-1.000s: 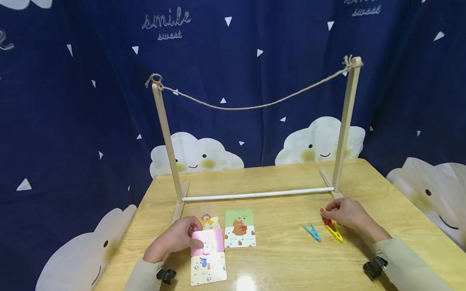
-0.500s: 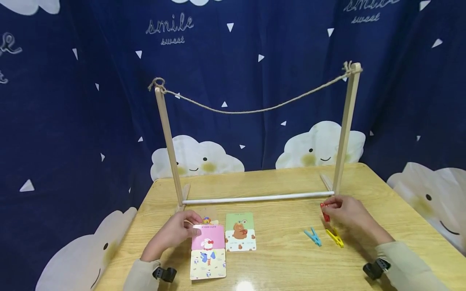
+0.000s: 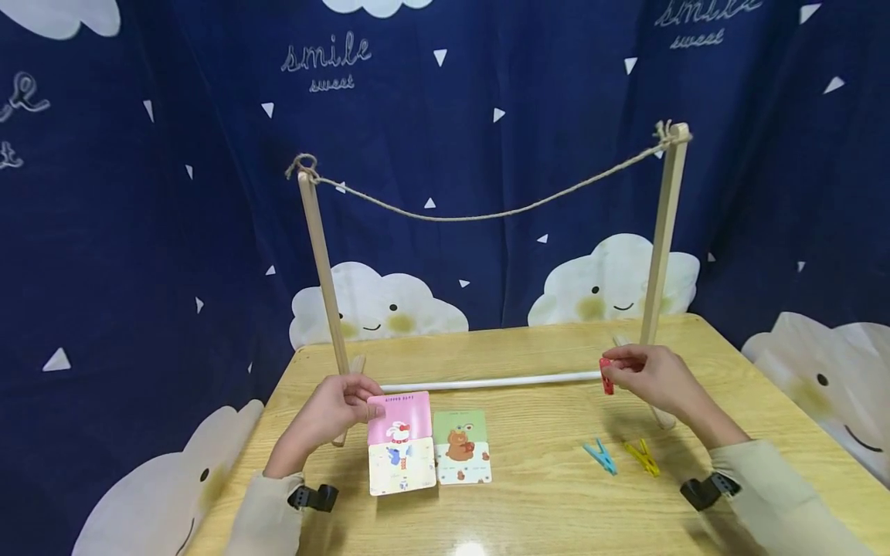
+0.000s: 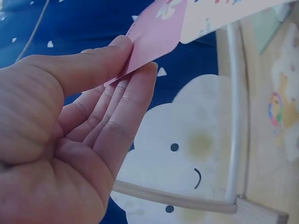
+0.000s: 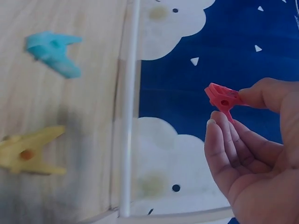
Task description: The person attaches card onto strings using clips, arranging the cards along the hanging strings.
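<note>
In the head view my left hand [image 3: 341, 409] pinches the upper left edge of a pink and cream card [image 3: 401, 455] with a white bunny on it, raised off the table. The left wrist view shows the card's pink corner [image 4: 156, 39] between thumb and fingers. My right hand [image 3: 650, 378] holds a red clothespin [image 3: 607, 376] up over the table. Thumb and fingertips pinch its handles in the right wrist view. Beneath that hand lie a blue clothespin [image 3: 601, 456] and a yellow clothespin [image 3: 642, 457]. A green and white bear card [image 3: 462, 448] lies flat beside the raised card.
A twine line [image 3: 445, 219] sags between two wooden posts, the left post [image 3: 323, 266] and the right post [image 3: 665, 239]. A white rod [image 3: 487, 382] joins them low down. Behind the wooden table [image 3: 528, 510] hangs a dark blue curtain [image 3: 389, 131]. A lion card [image 4: 276, 109] shows in the left wrist view.
My left hand has lifted the bunny card off the table and moved it upward, away from me. My right hand has raised the red clothespin from beside the yellow one, shifting slightly left.
</note>
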`<state>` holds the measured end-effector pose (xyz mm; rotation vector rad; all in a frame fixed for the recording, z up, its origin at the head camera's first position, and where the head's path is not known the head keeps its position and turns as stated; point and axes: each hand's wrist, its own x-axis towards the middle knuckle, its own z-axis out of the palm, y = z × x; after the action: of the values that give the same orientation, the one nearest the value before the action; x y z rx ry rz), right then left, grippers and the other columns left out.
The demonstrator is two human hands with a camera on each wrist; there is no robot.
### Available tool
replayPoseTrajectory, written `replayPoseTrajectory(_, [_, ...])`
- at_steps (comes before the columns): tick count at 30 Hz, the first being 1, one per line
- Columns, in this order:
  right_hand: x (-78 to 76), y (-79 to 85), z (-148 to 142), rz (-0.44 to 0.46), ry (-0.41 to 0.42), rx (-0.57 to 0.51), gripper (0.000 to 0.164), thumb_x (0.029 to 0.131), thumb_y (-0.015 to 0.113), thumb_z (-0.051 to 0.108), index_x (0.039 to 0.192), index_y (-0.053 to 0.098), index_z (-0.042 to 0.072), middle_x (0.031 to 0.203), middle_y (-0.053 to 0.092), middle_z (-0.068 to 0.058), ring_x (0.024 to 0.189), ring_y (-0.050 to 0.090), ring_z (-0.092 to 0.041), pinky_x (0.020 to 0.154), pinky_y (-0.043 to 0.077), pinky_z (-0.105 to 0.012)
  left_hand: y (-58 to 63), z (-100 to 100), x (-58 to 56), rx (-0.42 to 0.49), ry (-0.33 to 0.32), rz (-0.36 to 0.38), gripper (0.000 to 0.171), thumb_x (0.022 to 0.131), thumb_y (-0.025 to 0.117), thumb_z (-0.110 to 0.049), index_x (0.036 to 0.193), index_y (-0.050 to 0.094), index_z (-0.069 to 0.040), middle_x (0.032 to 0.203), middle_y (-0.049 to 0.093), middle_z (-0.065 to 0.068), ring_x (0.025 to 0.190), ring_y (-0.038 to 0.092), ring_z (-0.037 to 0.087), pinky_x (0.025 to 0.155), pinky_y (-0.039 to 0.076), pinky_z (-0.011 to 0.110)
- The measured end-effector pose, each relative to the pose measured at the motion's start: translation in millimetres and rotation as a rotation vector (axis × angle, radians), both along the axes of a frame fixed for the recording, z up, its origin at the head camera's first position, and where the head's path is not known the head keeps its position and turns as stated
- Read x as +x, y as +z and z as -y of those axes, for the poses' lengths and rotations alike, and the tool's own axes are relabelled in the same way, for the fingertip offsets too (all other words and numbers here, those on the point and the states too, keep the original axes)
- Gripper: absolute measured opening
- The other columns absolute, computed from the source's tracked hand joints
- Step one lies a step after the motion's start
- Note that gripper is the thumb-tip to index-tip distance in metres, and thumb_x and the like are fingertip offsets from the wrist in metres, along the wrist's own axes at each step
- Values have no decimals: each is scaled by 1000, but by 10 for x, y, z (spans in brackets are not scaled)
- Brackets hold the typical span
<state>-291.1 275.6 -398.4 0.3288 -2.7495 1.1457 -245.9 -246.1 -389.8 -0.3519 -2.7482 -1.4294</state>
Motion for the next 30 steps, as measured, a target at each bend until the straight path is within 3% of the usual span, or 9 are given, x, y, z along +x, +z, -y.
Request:
replayPoseTrajectory(12, [-35,265,256,-16,18,-51,48,93,76,47,122,72,9,104,75,-4,91,69,-17,69,55,-26,273,-68,-97,63,76,-35,20,85,86,-12,103,78,-9,92,76,6,85,71,20,76,59,35])
replayPoseTrajectory(22, [-85,506,506,-98,67,-83,42,93,77,40,121,73,9,103,77,-5,91,72,-17,73,56,-23,462,-167,-164,189,61,-72,25,86,85,-13,109,78,-6,101,79,10,90,74,22,78,60,31])
replayPoseTrajectory(30, [-143,746,674,-159,92,-105,34,93,78,33,119,73,11,101,77,-6,89,72,-18,74,55,-21,605,-240,-242,233,39,-130,27,87,85,-20,110,78,-8,103,79,9,91,74,21,84,60,34])
